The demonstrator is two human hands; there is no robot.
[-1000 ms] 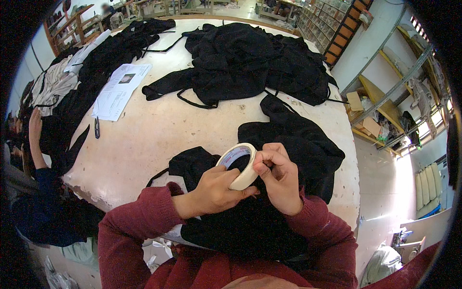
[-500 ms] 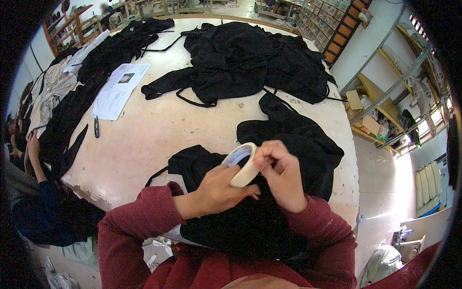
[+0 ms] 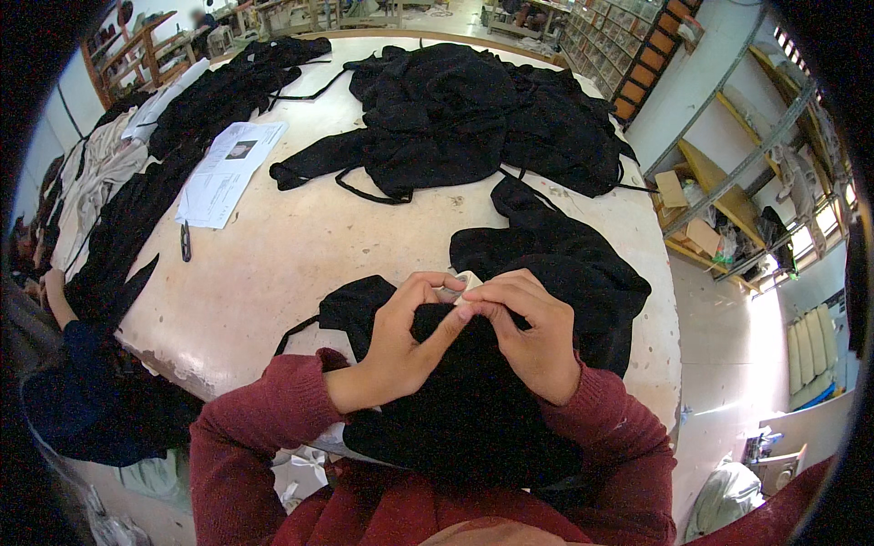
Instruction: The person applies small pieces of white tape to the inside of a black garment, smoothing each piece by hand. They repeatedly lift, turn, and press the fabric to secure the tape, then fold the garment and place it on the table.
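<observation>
A small cream-coloured piece of masking tape (image 3: pixel 466 285) shows between my two hands, above the black garment (image 3: pixel 473 400) in front of me. My left hand (image 3: pixel 410 332) is closed, thumb and fingers pinched at the tape's left side. Against it, my right hand (image 3: pixel 533 323) pinches the tape from the right, so the fingertips of both hands nearly meet. The fingers cover most of what they hold, and whether the whole roll is within them cannot be seen.
More black garments (image 3: pixel 437 109) with straps lie heaped at the table's far side. A printed sheet (image 3: pixel 228 173) and a dark pen (image 3: pixel 186 242) are on the left. Another person's arm (image 3: pixel 60 300) reaches in at the left edge. Metal shelving (image 3: pixel 719 182) stands at right.
The tape roll, its ring plainly visible in my left hand before, is out of sight now. My left hand has turned and risen, and both hands have come together at a small cream piece.
</observation>
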